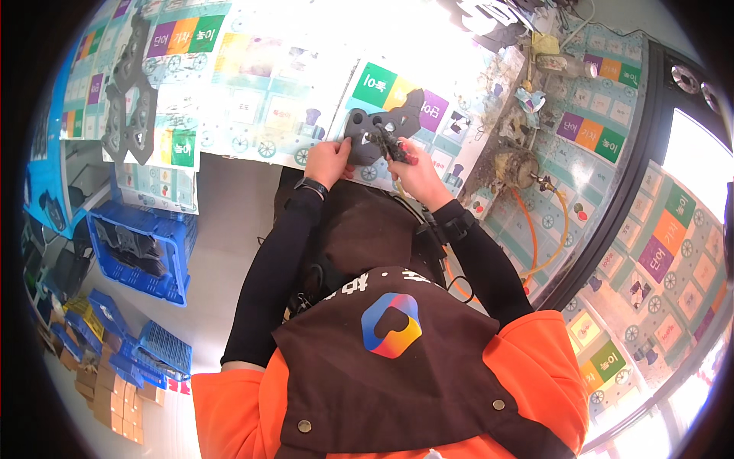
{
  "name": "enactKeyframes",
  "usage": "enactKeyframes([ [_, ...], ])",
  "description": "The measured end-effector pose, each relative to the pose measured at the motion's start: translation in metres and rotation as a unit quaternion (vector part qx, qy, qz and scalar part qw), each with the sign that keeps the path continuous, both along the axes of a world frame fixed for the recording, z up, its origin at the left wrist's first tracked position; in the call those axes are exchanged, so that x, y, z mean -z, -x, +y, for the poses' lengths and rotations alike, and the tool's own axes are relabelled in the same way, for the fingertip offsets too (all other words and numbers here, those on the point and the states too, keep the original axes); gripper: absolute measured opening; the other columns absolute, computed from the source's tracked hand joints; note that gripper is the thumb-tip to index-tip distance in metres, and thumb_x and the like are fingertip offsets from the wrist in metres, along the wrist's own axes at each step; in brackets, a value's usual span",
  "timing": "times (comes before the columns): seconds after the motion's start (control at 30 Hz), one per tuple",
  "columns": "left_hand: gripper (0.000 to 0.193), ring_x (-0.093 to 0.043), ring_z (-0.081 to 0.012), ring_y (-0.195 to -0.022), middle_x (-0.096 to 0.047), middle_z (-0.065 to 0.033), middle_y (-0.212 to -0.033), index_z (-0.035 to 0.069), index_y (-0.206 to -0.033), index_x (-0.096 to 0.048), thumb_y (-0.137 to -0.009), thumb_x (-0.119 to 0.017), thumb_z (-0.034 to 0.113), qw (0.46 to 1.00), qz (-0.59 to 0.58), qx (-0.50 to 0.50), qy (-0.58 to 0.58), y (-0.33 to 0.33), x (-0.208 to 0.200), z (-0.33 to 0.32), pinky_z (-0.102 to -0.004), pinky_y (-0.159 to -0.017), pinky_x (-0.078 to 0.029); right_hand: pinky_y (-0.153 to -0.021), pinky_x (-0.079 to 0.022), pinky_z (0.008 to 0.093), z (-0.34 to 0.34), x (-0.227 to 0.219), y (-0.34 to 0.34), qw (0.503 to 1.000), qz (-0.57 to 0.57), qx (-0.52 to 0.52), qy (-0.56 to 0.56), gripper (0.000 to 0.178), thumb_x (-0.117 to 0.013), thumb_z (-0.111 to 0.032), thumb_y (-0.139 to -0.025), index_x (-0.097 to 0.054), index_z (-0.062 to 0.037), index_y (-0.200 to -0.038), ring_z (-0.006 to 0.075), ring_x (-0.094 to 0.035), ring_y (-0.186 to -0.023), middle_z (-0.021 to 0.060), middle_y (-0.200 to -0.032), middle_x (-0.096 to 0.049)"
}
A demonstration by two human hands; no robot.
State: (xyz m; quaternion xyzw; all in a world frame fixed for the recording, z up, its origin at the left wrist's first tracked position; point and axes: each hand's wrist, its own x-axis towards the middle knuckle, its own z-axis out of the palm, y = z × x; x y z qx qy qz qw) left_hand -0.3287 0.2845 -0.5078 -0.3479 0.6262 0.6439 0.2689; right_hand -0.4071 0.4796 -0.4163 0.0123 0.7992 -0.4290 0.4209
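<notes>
A black moulded plate (363, 153) with several holes and an angled far end lies at the near edge of the worktable. My left hand (327, 163) grips its left edge, thumb on top and fingers tucked partly out of sight. Closed around a small dark hand tool with red on its handle (404, 154) is my right hand (419, 176). The tool's tip reaches the middle of the plate; its exact kind is too small to make out.
More black moulded plates (141, 122) lie at the table's left end. Below them stands a blue crate (180, 264) with dark parts inside. To the right are a dusty round metal fixture (516, 167), an orange hose (527, 222) and a patterned panel (673, 252). Cardboard boxes (111, 402) sit lower left.
</notes>
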Motion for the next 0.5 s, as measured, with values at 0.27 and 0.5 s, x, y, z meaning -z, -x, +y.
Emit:
enactKeyframes([
  [0.27, 0.052, -0.074, -0.0227, -0.057, -0.073, -0.0174, -0.071, -0.011, -0.092, -0.072, -0.106, -0.057, 0.038, 1.0, 0.004, 0.006, 0.003, -0.001, 0.003, 0.001, -0.0306, -0.05, -0.059, -0.065, -0.051, 0.0326, 0.003, 0.003, 0.001, 1.0, -0.012, 0.021, 0.015, 0.02, -0.062, -0.004, -0.083, -0.061, -0.0009, -0.103, 0.0153, -0.064, -0.069, 0.0088, -0.076, -0.065],
  [0.5, 0.053, -0.073, -0.0227, -0.055, -0.073, -0.0166, -0.068, -0.01, -0.085, -0.071, -0.105, -0.056, 0.037, 1.0, 0.011, -0.001, -0.004, -0.003, 0.004, 0.0, -0.0321, -0.05, -0.059, -0.066, -0.051, 0.0301, -0.002, -0.007, -0.004, 0.996, -0.077, 0.037, -0.002, 0.031, -0.063, -0.003, -0.083, -0.063, 0.0017, -0.114, 0.0127, -0.063, -0.07, 0.0063, -0.081, -0.066],
])
